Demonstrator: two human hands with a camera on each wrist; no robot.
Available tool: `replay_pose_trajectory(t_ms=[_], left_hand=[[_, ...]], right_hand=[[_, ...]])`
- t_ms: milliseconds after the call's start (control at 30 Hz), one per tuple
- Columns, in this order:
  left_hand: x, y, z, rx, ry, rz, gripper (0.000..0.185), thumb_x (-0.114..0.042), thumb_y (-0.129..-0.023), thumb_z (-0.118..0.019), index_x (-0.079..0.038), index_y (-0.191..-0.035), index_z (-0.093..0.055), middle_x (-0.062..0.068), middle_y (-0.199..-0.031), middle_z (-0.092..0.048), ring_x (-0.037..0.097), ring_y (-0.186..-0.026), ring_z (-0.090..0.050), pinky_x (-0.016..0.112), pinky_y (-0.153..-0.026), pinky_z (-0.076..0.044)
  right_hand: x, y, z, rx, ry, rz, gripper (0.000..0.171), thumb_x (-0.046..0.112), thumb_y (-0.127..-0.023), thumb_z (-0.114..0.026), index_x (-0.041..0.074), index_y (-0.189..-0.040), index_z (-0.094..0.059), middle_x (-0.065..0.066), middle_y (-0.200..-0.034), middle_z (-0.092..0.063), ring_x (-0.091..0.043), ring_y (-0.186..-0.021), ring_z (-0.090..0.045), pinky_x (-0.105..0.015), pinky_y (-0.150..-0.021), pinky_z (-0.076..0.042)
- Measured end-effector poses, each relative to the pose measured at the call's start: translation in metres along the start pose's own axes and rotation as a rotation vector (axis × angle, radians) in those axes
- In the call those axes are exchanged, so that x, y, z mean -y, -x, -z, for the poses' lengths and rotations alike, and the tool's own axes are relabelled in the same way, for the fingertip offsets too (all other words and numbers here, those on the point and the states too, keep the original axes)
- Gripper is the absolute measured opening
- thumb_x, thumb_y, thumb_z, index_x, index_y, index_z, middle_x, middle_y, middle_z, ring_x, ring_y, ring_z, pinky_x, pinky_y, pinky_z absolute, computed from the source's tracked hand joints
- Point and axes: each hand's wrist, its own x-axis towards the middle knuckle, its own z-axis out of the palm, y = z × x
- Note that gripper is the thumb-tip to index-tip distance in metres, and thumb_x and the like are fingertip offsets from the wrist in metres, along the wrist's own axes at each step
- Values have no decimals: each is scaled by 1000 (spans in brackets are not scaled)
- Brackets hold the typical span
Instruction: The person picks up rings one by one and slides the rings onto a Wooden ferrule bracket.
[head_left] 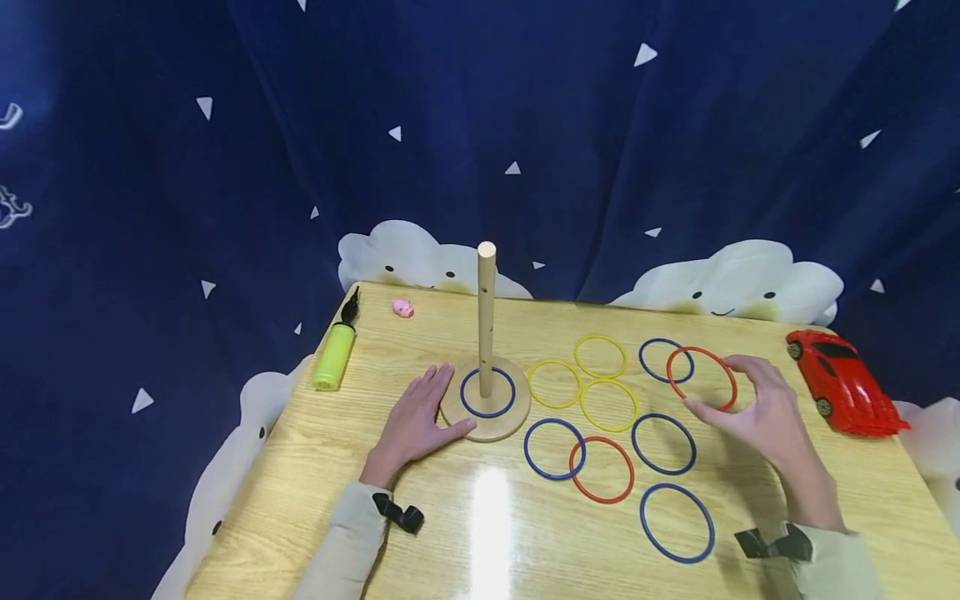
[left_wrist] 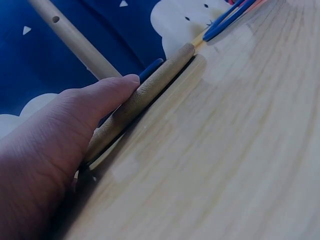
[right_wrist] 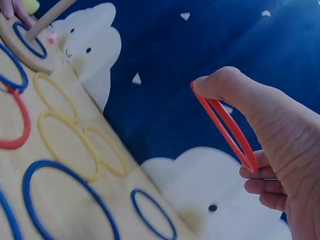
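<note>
My left hand [head_left: 418, 423] lies against the left edge of a round wooden base [head_left: 487, 427], fingers straight, thumb on top of its rim in the left wrist view. A tall wooden peg [head_left: 486, 325] rises from that base, with a blue ring [head_left: 487, 416] lying around its foot. Between thumb and fingers, my right hand [head_left: 767, 412] pinches a red ring [right_wrist: 237, 134], raised above the table at the right. Under and behind it lies another blue ring [head_left: 642, 364]. A second red ring [head_left: 632, 475] partly overlaps a blue ring [head_left: 555, 478] in the middle.
Several blue and yellow rings [head_left: 600, 337] lie between the base and my right hand. A red toy car [head_left: 847, 383] stands at the right edge. Back left are a green hand pump [head_left: 334, 357] and a small pink pig [head_left: 402, 308]. A dark blue curtain [head_left: 450, 100] hangs behind the table.
</note>
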Motion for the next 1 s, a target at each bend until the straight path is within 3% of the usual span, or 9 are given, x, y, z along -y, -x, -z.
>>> replay_pose_trajectory(t_ms=[200, 300, 500, 633, 1000], left_hand=[[0, -1, 0, -7, -2, -17, 109, -81, -89, -56, -13, -167, -25, 6, -172, -28, 26, -160, -21, 45, -131, -18], [0, -1, 0, -13, 2, -25, 109, -81, -89, -57, -12, -167, -26, 6, -172, -28, 27, -160, -22, 46, -131, -18], [1, -2, -1, -5, 2, -13, 109, -82, -89, -56, -14, -168, -23, 3, -173, -25, 25, -160, -20, 44, -131, -16], [0, -2, 0, 10, -2, -13, 109, -82, -89, -55, -14, -168, -22, 3, -173, -25, 25, -160, -19, 45, -131, -16], [0, 0, 1, 14, -2, -1, 110, -83, -88, -54, -16, -168, -22, 3, -173, -25, 22, -161, -18, 44, -131, -16]], right_hand=[[25, -22, 8, 0, -23, 71, 78, 23, -61, -101, 1, -128, -66, -22, -131, -63, -40, -122, -54, -14, -101, -33], [40, -37, 11, -15, -56, 141, 78, 18, -57, -102, 0, -126, -67, -20, -128, -65, -28, -119, -56, -5, -99, -29], [70, -66, 19, -14, -119, 269, 79, 10, -53, -101, 0, -125, -69, -16, -125, -67, 9, -118, -49, -6, -97, -34], [91, -82, 25, -13, -128, 341, 81, 9, -50, -102, 0, -124, -70, -14, -125, -69, 8, -118, -50, -8, -92, -37], [149, -121, 30, -1, -245, 493, 83, 4, -46, -102, 0, -123, -72, -10, -122, -70, -2, -119, -57, -13, -102, -42]])
